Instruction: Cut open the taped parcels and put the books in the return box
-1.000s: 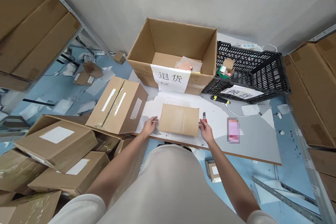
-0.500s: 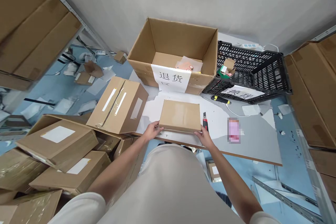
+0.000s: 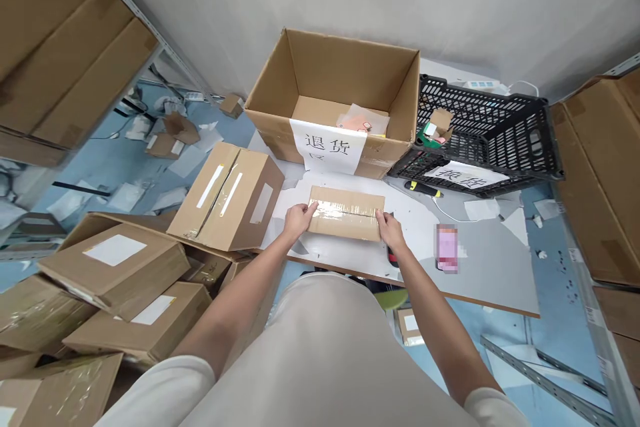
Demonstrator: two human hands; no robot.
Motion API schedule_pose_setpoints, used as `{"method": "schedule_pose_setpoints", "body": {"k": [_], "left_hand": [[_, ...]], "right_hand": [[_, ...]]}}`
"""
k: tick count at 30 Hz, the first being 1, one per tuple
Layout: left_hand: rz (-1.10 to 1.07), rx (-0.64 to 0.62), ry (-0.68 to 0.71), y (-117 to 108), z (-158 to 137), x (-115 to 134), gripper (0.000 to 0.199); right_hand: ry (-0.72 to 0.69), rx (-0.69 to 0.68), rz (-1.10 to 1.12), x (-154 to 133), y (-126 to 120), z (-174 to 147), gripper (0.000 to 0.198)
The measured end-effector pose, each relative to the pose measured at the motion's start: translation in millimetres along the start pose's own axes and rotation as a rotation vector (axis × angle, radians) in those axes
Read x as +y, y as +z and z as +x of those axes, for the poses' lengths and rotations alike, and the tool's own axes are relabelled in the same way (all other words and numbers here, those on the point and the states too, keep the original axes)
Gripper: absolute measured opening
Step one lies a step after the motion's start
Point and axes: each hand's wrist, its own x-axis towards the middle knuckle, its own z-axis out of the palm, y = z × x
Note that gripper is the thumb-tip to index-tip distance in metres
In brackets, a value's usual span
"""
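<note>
A small cardboard box (image 3: 346,220) is between my two hands above the front part of the white table (image 3: 480,273). Clear shiny tape runs along the seam on the side that faces me. My left hand (image 3: 299,219) grips the box's left end, thumb on the near face. At the right end my right hand (image 3: 391,230) grips it the same way. Beside my right hand lies a red and black utility knife (image 3: 393,257), partly covered by that hand.
Behind the box stands a large open carton (image 3: 273,127) with papers inside. A black plastic crate (image 3: 525,140) holding a small opened box is to its right. A taped carton (image 3: 225,197) stands at left above piled cartons (image 3: 130,273). A yellow and black knife (image 3: 423,188) lies near the crate.
The small box has been tipped up, so its taped seam now faces me. Both hands have moved up along its ends, and my right hand now covers much of the red knife.
</note>
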Motion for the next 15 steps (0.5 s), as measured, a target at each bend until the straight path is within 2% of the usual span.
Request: {"method": "schedule_pose_setpoints", "body": {"k": [3, 5, 9, 12, 15], "left_hand": [[0.005, 0.012, -0.026, 3, 3, 0, 0.053], [-0.009, 0.033, -0.015, 4, 2, -2, 0.050], [-0.064, 0.120, 0.029, 7, -5, -5, 0.051], [-0.089, 0.117, 0.033, 9, -10, -5, 0.052], [-0.103, 0.116, 0.077, 10, -19, -5, 0.053]], "right_hand": [[-0.005, -0.021, 0.168, 15, 0, 9, 0.055], [0.015, 0.001, 0.189, 31, -2, 10, 0.056], [0.141, 0.133, -0.010, 66, -1, -1, 0.052], [0.311, 0.072, -0.208, 82, 9, -14, 0.067], [0.365, 0.021, -0.286, 88, 19, -20, 0.063]]}}
